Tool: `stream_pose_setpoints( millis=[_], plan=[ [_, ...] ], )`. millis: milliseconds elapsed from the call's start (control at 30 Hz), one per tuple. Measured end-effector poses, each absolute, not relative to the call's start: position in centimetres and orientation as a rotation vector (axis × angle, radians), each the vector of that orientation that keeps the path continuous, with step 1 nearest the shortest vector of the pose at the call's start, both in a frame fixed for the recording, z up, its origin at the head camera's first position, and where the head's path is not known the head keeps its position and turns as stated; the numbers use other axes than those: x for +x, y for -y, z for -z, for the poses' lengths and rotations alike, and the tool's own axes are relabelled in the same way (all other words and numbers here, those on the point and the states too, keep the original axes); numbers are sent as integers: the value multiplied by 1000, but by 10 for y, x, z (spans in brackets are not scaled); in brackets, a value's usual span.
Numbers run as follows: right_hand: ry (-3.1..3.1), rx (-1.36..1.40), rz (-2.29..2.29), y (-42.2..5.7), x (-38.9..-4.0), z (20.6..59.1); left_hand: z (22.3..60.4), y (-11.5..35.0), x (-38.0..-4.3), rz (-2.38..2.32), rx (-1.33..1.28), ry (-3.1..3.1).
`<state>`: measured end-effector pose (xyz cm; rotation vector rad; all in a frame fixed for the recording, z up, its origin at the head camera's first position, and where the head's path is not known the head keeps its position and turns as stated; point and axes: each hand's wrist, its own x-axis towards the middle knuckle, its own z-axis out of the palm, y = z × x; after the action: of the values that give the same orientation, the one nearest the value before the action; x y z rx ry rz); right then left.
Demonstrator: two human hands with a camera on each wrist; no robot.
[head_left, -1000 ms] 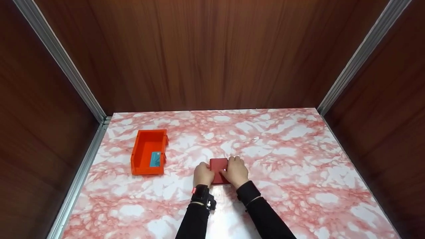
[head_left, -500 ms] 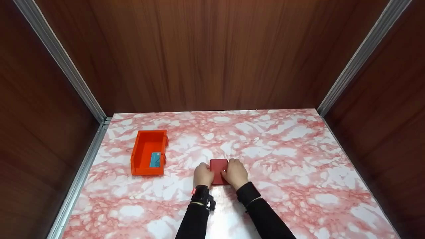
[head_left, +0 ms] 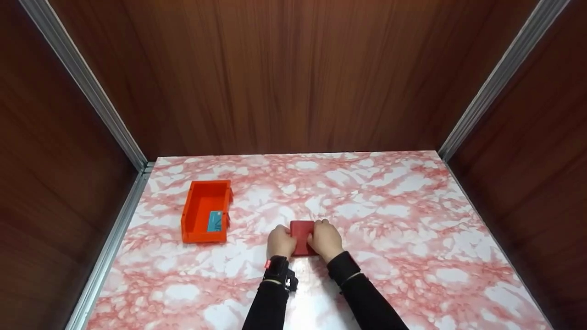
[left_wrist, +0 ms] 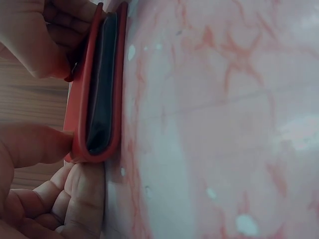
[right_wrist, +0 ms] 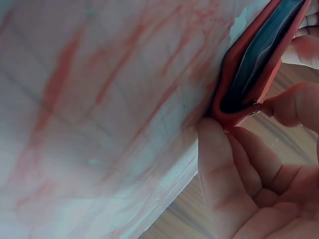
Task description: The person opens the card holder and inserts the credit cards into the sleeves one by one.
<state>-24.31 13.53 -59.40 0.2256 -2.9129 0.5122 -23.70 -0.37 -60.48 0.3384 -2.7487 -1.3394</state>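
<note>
A red wallet [head_left: 301, 236], folded over, lies on the marbled tabletop between both hands in the head view. My left hand [head_left: 280, 240] holds its left side, the thumb on the upper face and curled fingers against the rounded edge in the left wrist view. On the opposite side my right hand [head_left: 326, 239] pinches the edge; in the right wrist view its thumb [right_wrist: 294, 107] presses at a small dark spot, with fingers below. Dark layers show inside the wallet [left_wrist: 103, 84] from its near end. The far end is partly hidden.
An orange bin [head_left: 204, 237] stands to the left on the pink-and-white tabletop [head_left: 390, 197], with a blue card [head_left: 214, 221] inside. Dark wood panels [head_left: 293, 78] with metal corner rails [head_left: 91, 87] enclose the back and sides.
Both hands stay at the wallet in nearly the same place. A small bright spot by the right thumb, visible earlier on the wallet, no longer shows.
</note>
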Motion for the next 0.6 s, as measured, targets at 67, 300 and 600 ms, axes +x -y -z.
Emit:
stream_pose_setpoints(
  millis=[67,300,600],
  plan=[
    [2901,237,-479,-135,-243,594,605,3,-237,1333,329,2741],
    [2852,261,-397,-136,-241,595,607,2,-238,1328,309,2728],
    [2782,294,-495,-144,-240,595,608,2,-239,1338,327,2740]
  ],
)
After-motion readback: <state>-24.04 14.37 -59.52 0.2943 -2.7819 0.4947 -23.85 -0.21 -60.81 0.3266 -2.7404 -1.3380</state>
